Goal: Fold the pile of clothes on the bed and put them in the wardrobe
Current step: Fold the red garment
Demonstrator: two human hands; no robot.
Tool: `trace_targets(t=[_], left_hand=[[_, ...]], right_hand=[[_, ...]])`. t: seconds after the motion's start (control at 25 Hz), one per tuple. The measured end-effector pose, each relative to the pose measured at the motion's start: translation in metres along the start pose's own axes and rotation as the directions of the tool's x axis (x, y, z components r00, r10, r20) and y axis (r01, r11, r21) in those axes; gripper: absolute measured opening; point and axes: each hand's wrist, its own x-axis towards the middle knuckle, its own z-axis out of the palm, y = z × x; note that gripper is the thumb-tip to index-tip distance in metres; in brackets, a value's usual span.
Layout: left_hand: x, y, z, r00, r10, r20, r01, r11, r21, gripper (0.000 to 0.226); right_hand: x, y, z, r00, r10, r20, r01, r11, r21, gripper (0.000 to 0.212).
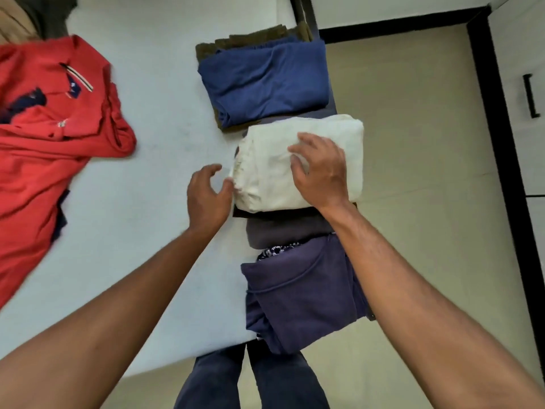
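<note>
- Nearest, a folded purple garment (303,290) lies at the bed's (147,160) right edge.
- Just beyond, a dark grey garment (283,230) carries the folded cream garment (265,160).
- The right hand (320,172) rests on the cream garment, fingers spread, grasping nothing.
- The left hand (206,196) is released, its thumb touching the cream garment's left edge.
- Farther off, a folded blue garment (265,81) sits on an olive one (250,36).
- At the left, a red shirt (50,119) lies unfolded.

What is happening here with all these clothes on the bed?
A person is folding clothes on the bed. The right hand presses on a folded cream garment, and the left hand is at its left edge. This garment lies on a dark grey piece, between a folded blue garment and a folded purple garment. A red shirt lies unfolded at the left.
</note>
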Motion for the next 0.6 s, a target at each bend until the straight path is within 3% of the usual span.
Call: trace_targets(t=[0.12, 0.28, 0.4, 0.48, 0.6], left_hand=[[-0.004, -0.057, -0.062, 0.999, -0.028, -0.038, 0.033, 0.991, 0.127, 0.026], [0.015, -0.147, -0.158, 0.995, -0.081, -0.057, 0.097, 0.909, 0.404, 0.045], [0.045, -0.198, -0.227, 0.976, -0.137, -0.17, 0.204, 0.854, 0.478, 0.065], [0.077, -0.226, -0.269, 0.967, -0.105, -0.233, 0.22, 0.807, 0.548, 0.081], [0.133, -0.253, -0.307, 0.996, -0.078, -0.038, 0.085, 0.777, 0.624, 0.115]], right_hand=[[-0.001, -0.056, 0.025, 0.991, -0.116, 0.06, 0.104, 0.98, 0.171, 0.015], [0.002, -0.138, 0.094, 0.934, -0.05, 0.355, -0.09, 0.925, 0.369, 0.018], [0.015, -0.197, 0.161, 0.832, -0.01, 0.554, -0.21, 0.92, 0.332, 0.023], [0.036, -0.24, 0.213, 0.847, -0.042, 0.529, -0.156, 0.933, 0.325, 0.038], [0.079, -0.298, 0.277, 0.884, -0.146, 0.444, 0.016, 0.959, 0.282, 0.07]])
